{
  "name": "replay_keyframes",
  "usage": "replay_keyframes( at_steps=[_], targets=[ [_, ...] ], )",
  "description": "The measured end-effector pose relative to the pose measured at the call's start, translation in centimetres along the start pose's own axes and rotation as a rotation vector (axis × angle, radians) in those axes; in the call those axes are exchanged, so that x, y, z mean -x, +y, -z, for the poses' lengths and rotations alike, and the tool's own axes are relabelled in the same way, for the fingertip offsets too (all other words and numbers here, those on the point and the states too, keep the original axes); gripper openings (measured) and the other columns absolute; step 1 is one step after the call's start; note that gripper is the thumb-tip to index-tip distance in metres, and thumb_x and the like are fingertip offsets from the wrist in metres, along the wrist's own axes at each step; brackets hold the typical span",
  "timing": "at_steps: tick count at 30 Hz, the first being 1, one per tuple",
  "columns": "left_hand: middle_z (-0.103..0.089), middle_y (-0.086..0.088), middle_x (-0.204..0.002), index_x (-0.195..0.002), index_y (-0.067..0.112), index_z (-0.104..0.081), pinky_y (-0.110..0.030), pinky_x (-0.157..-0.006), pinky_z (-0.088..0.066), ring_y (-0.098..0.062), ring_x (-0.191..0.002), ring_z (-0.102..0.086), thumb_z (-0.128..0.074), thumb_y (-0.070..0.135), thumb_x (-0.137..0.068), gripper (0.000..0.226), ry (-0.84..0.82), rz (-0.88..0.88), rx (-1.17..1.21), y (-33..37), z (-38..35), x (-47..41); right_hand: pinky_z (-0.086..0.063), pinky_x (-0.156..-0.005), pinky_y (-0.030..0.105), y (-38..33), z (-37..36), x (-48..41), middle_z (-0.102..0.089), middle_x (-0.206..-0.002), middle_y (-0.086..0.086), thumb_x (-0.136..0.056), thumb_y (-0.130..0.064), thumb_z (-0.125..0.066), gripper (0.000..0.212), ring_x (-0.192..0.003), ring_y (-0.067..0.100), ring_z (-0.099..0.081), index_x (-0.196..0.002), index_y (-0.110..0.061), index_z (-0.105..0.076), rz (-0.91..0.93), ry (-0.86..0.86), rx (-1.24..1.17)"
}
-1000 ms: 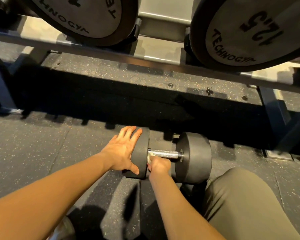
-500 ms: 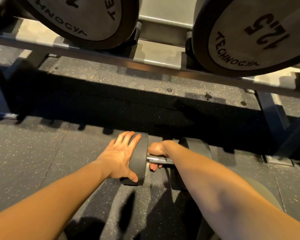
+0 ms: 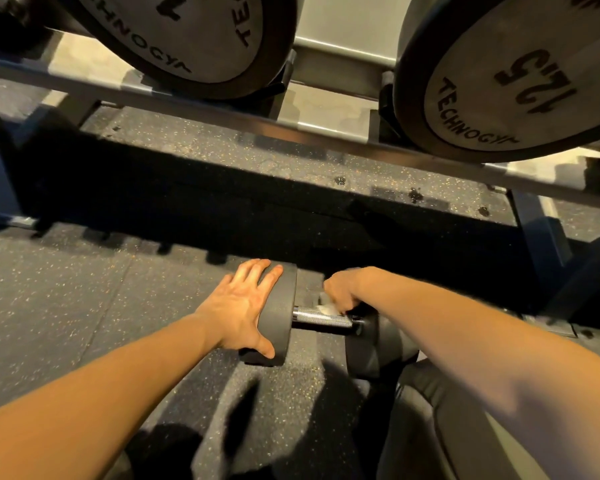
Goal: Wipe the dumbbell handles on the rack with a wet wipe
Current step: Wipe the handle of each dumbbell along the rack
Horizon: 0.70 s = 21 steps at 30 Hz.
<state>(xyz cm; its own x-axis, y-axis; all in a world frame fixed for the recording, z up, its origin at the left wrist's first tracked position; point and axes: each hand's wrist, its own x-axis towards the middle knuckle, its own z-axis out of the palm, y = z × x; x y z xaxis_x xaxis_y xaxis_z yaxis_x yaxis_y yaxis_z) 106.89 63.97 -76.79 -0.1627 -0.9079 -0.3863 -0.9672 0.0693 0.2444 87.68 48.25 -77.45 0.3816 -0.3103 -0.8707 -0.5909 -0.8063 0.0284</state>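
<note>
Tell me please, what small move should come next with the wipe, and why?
Probably slide the right hand with the wipe along the handle toward the left head: the metal there is uncovered, and the left hand lies flat on that head, steadying it.

**Narrow slot at the handle, open floor to the left**

The handle (image 3: 321, 321) runs in a short slot walled by the left head (image 3: 279, 306) and the right head (image 3: 371, 344). The right hand (image 3: 343, 292), curled over a wet wipe (image 3: 326, 308), fills the slot's right part; bare metal shows beside the left head. The left hand (image 3: 239, 306) lies flat on that head's outer face. Beyond, the rack rail (image 3: 222, 109) and two large dumbbells (image 3: 194, 36) (image 3: 513, 81) overhang. The speckled floor (image 3: 66, 306) to the left lies open; a trouser leg (image 3: 465, 445) crowds the near right.
</note>
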Motion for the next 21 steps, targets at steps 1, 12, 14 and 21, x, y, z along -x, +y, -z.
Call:
replay_keyframes(
  at_steps=[1,12,14,21],
  targets=[
    [0.003,-0.004,-0.167,-0.161,0.026,0.011,-0.051,-0.126,-0.018,-0.027,-0.155,0.003,-0.073,0.085,-0.054,0.149,-0.001,0.000,0.004,0.0,0.0,0.0,-0.045,-0.072,0.033,0.4,0.0,0.2,-0.056,-0.095,0.002,-0.090,-0.018,-0.067,0.027,-0.086,0.023,-0.058,-0.116,-0.012,-0.061,-0.001,-0.012,0.056],
    [0.005,-0.004,-0.166,-0.161,0.025,0.011,-0.050,-0.126,-0.018,-0.027,-0.155,0.005,-0.075,0.082,-0.056,0.148,-0.005,0.001,0.007,0.1,0.1,0.2,-0.048,-0.066,0.037,-1.1,-0.9,-0.2,-0.057,-0.074,0.004,-0.086,-0.017,-0.063,0.013,-0.072,0.024,-0.057,-0.074,-0.012,-0.060,0.008,0.033,-0.025],
    [0.005,-0.003,-0.166,-0.162,0.024,0.011,-0.050,-0.126,-0.018,-0.027,-0.155,0.005,-0.075,0.081,-0.057,0.148,-0.003,0.001,0.012,0.2,0.2,0.2,-0.051,-0.075,0.038,-1.5,-1.0,0.3,-0.064,-0.093,0.009,-0.088,-0.014,-0.066,0.017,-0.086,0.029,-0.063,-0.103,-0.008,-0.066,0.026,0.038,0.094],
    [0.005,0.001,-0.166,-0.162,0.024,0.011,-0.050,-0.126,-0.019,-0.026,-0.154,0.005,-0.077,0.079,-0.058,0.147,0.006,-0.008,0.013,0.3,0.4,0.3,-0.051,-0.089,0.040,-2.4,-2.9,1.4,-0.062,-0.130,0.010,-0.089,-0.011,-0.071,0.044,-0.117,0.033,-0.063,-0.131,-0.014,-0.058,0.016,0.121,0.336]
  ],
)
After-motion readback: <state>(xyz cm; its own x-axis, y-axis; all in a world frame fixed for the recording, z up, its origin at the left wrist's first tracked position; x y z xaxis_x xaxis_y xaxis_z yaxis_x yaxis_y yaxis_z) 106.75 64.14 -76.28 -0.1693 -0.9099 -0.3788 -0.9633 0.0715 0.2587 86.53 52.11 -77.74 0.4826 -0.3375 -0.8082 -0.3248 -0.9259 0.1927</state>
